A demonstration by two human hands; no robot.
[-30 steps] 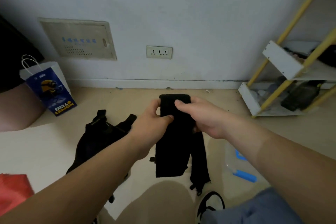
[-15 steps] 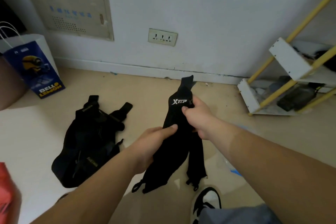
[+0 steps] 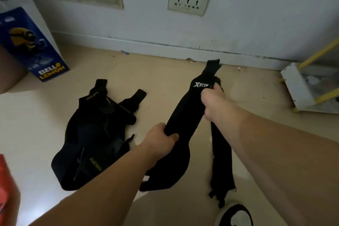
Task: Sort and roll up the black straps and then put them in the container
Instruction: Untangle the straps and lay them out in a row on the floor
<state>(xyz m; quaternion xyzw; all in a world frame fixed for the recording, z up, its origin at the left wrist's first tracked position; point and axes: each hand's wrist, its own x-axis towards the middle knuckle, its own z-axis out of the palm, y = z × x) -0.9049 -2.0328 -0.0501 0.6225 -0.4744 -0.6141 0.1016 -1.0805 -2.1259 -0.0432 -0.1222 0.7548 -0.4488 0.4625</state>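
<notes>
While the floor [image 3: 36,124] carries an unsorted pile of black straps [image 3: 95,134] at its middle, one strap [image 3: 185,115] hangs unrolled nearer the far edge, right hand [image 3: 212,101] gripping its logo end, left hand [image 3: 161,139] clenching its middle; rolling looks unstarted, and no container shows.

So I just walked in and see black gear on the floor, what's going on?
A person holds one black strap in both hands, stretched out and not yet rolled. The right hand grips it near the white logo, the left hand lower down. A pile of other black straps lies on the floor.
</notes>
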